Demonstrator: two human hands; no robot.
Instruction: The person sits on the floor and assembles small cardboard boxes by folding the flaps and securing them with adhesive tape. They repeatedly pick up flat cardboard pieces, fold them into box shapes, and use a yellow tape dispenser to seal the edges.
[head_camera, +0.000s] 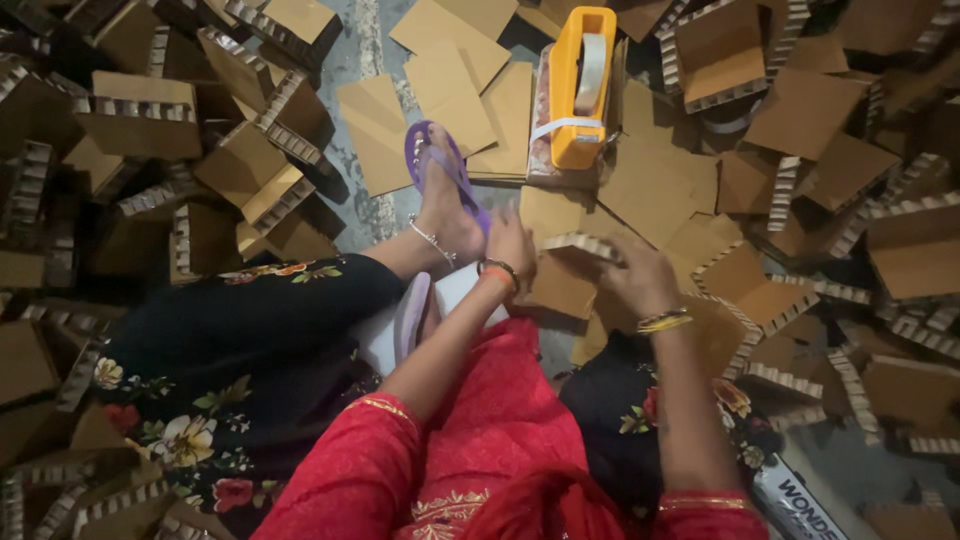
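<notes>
I sit on the floor among brown cardboard pieces. My left hand (510, 245) and my right hand (638, 275) both grip one folded cardboard corner piece (565, 280) with a honeycomb edge, held low in front of my knees. My left hand holds its left side, my right hand presses on its right end. My left foot in a purple sandal (440, 170) stretches out just left of the hands.
An orange tape dispenser (580, 85) stands straight ahead on flat cardboard sheets (450, 90). Heaps of folded honeycomb cardboard corners (240, 170) lie left, and more of these corner pieces (830, 180) lie right. A printed box (800, 500) sits at the lower right.
</notes>
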